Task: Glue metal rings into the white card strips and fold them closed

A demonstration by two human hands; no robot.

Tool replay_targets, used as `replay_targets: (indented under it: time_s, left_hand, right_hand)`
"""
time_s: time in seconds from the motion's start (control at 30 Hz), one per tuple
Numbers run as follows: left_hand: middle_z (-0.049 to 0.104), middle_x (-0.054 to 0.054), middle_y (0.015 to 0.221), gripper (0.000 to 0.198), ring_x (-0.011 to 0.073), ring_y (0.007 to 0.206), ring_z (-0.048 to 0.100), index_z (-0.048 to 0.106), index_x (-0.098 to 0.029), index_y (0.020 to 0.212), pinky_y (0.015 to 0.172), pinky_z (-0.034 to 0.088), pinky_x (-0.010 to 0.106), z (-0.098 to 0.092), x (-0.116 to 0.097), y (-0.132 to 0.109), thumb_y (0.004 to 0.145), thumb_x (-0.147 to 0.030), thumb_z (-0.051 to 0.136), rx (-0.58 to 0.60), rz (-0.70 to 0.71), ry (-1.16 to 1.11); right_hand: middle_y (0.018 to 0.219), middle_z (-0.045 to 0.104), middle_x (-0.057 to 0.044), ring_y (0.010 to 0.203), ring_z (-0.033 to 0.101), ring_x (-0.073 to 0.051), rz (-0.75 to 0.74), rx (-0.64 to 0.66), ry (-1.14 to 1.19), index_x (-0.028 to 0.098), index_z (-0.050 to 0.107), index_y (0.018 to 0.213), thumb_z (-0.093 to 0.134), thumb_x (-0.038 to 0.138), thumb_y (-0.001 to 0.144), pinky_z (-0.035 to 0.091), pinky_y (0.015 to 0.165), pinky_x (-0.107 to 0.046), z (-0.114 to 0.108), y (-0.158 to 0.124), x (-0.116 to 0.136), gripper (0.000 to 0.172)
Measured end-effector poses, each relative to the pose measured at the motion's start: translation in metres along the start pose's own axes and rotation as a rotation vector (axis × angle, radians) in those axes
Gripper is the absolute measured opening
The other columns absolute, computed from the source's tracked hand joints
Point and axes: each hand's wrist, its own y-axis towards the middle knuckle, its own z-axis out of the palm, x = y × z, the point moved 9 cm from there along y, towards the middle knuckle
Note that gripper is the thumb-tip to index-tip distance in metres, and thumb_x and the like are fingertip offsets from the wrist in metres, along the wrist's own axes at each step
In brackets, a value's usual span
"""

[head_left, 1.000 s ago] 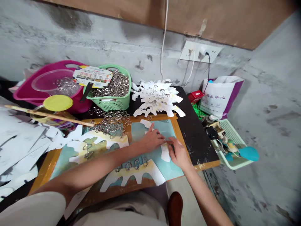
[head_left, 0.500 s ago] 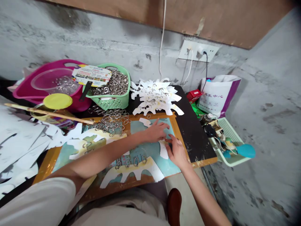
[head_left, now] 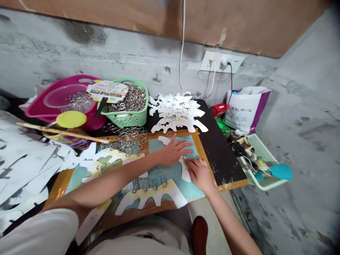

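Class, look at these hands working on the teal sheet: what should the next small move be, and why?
Probably the left hand should pick one ring from the loose metal rings beside the sheet. The right hand is pressing the white paper strip down, and the nearby white cut-out already carries a row of rings.

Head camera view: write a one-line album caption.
Right hand on a white paper cutout, left hand beside it, metal rings heaped nearby.
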Motion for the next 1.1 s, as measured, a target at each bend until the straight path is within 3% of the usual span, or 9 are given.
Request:
replay_targets:
  time_s: [0.07, 0.17, 0.37, 0.57, 0.83, 0.9, 1.0, 1.07, 1.1]
  left_hand:
    - [0.06, 0.006, 0.133, 0.055, 0.024, 0.14, 0.035, 0.05, -0.024, 0.13, 0.118, 0.002, 0.061, 0.008, -0.003, 0.009, 0.082, 0.001, 0.046, 0.04, 0.082, -0.061]
    - [0.071, 0.005, 0.113, 0.048, 0.019, 0.133, 0.046, 0.05, -0.021, 0.127, 0.121, 0.007, 0.053, 0.02, -0.006, 0.019, 0.085, 0.003, 0.044, 0.079, 0.169, -0.139]
    - [0.073, 0.003, 0.09, 0.036, 0.0174, 0.107, 0.064, 0.049, -0.016, 0.12, 0.121, 0.011, 0.049, 0.012, -0.007, 0.024, 0.087, -0.001, 0.047, 0.067, 0.178, -0.172]
    - [0.068, -0.004, 0.074, 0.03, 0.0169, 0.089, 0.066, 0.049, -0.018, 0.112, 0.12, 0.013, 0.055, 0.012, -0.006, 0.02, 0.087, -0.002, 0.047, 0.03, 0.172, -0.152]
    - [0.065, 0.004, 0.085, 0.022, 0.0198, 0.093, 0.061, 0.054, -0.018, 0.097, 0.118, 0.026, 0.047, 0.017, -0.008, -0.001, 0.09, -0.002, 0.041, -0.017, 0.177, -0.006]
    - [0.066, 0.005, 0.091, 0.025, 0.0214, 0.098, 0.061, 0.052, -0.017, 0.104, 0.119, 0.024, 0.049, 0.01, -0.004, -0.004, 0.085, -0.002, 0.045, -0.023, 0.134, -0.024]
    - [0.063, 0.013, 0.119, 0.05, 0.0289, 0.128, 0.047, 0.042, -0.012, 0.125, 0.119, 0.016, 0.057, 0.001, 0.007, -0.005, 0.077, -0.005, 0.052, -0.027, 0.047, -0.078]
    - [0.06, 0.013, 0.128, 0.054, 0.028, 0.138, 0.036, 0.039, -0.014, 0.13, 0.119, 0.012, 0.058, 0.003, 0.008, -0.004, 0.078, -0.003, 0.049, -0.021, 0.072, -0.11]
    - [0.063, 0.011, 0.125, 0.05, 0.0254, 0.138, 0.037, 0.04, -0.015, 0.128, 0.12, 0.01, 0.057, 0.005, 0.006, -0.003, 0.08, -0.001, 0.046, -0.021, 0.109, -0.118]
  right_hand:
    - [0.116, 0.064, -0.007, 0.096, 0.051, -0.025, -0.006, 0.005, -0.01, 0.022, 0.06, 0.126, 0.047, 0.02, 0.097, 0.039, 0.082, -0.039, 0.0, 0.0, 0.0, 0.032]
    - [0.116, 0.064, -0.007, 0.095, 0.05, -0.025, -0.005, 0.006, -0.014, 0.023, 0.06, 0.126, 0.047, 0.02, 0.097, 0.039, 0.081, -0.039, 0.0, -0.001, 0.0, 0.032]
    - [0.105, 0.065, -0.01, 0.095, 0.053, -0.027, 0.043, -0.025, 0.046, 0.017, 0.055, 0.122, 0.045, 0.02, 0.097, 0.042, 0.081, -0.04, 0.001, -0.003, -0.005, 0.028]
    - [0.111, 0.063, -0.011, 0.098, 0.056, -0.027, 0.065, -0.086, 0.121, 0.018, 0.052, 0.119, 0.045, 0.021, 0.096, 0.043, 0.085, -0.041, -0.002, -0.003, -0.008, 0.024]
    - [0.104, 0.065, -0.009, 0.091, 0.054, -0.026, 0.01, -0.017, 0.044, 0.021, 0.054, 0.129, 0.043, 0.02, 0.098, 0.041, 0.08, -0.04, 0.0, 0.0, 0.002, 0.033]
    - [0.11, 0.064, -0.009, 0.093, 0.054, -0.025, -0.006, -0.003, 0.026, 0.023, 0.054, 0.132, 0.044, 0.019, 0.098, 0.04, 0.08, -0.04, 0.0, 0.0, 0.004, 0.036]
    - [0.118, 0.063, -0.008, 0.095, 0.053, -0.025, -0.01, 0.006, 0.011, 0.024, 0.053, 0.134, 0.046, 0.018, 0.097, 0.04, 0.082, -0.041, 0.001, 0.001, 0.004, 0.038]
    - [0.117, 0.063, -0.008, 0.096, 0.053, -0.026, -0.007, 0.01, 0.013, 0.024, 0.053, 0.134, 0.045, 0.018, 0.097, 0.04, 0.083, -0.041, 0.001, 0.001, 0.004, 0.038]
    - [0.116, 0.064, -0.008, 0.095, 0.053, -0.026, -0.008, 0.011, 0.015, 0.024, 0.053, 0.134, 0.045, 0.018, 0.097, 0.04, 0.083, -0.041, 0.002, 0.001, 0.003, 0.038]
